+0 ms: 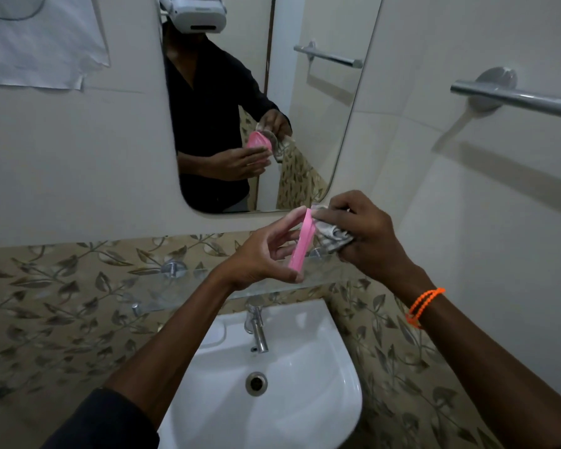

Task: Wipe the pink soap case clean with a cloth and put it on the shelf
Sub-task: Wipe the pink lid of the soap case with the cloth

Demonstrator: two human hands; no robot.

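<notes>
Shelf (182, 286) above sink (305, 400)

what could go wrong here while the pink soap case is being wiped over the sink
1. The left hand pinches the pink soap case only by its ends, edge-on; a firm push from the cloth in the right hand might pop it loose.
2. It is held above the sink, so a slip would probably drop it into the basin.
3. The glass shelf looks narrow and lies just below the hands; a careless placement may leave the case overhanging.
</notes>
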